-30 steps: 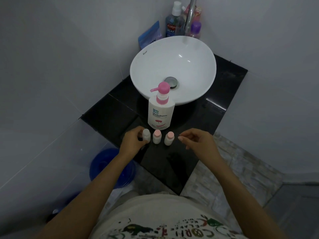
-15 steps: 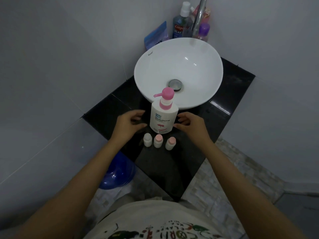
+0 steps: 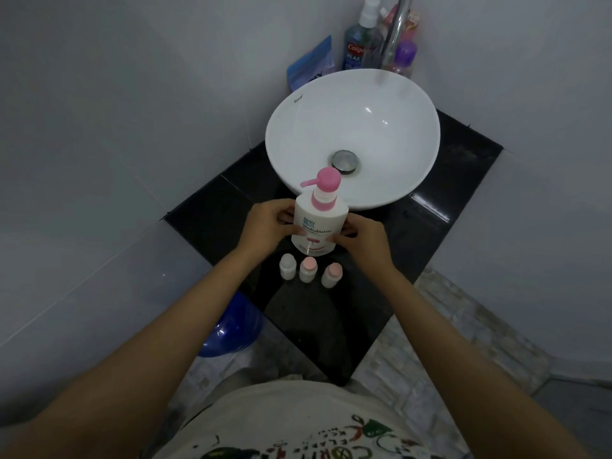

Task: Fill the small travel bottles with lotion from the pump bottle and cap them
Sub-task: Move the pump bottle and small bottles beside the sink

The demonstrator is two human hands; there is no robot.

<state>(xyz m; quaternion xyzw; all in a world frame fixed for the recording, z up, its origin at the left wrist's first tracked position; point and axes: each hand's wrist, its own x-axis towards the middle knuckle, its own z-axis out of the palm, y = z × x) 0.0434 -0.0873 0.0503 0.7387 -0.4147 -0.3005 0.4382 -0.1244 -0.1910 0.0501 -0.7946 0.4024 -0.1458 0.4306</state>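
A white pump bottle (image 3: pixel 318 223) with a pink pump head stands on the black counter (image 3: pixel 447 233) in front of the sink. My left hand (image 3: pixel 268 228) grips its left side and my right hand (image 3: pixel 364 240) grips its right side. The pump spout points left. Just in front of it stand three small travel bottles in a row: one with a white cap (image 3: pixel 287 266), one with a pink cap (image 3: pixel 308 269) in the middle, and one with a pink cap (image 3: pixel 331 275) on the right. All three are capped and neither hand touches them.
A white bowl sink (image 3: pixel 390 104) with a metal drain sits behind the pump bottle. Behind it are a chrome tap (image 3: pixel 395 34), a mouthwash bottle (image 3: pixel 359 44), a purple-capped bottle (image 3: pixel 404 59) and a blue packet (image 3: pixel 311 66). A blue bucket (image 3: pixel 231 329) stands on the floor left of the counter.
My left hand left the white-capped travel bottle. Both hands moved forward from the small bottles and closed around the sides of the pump bottle.
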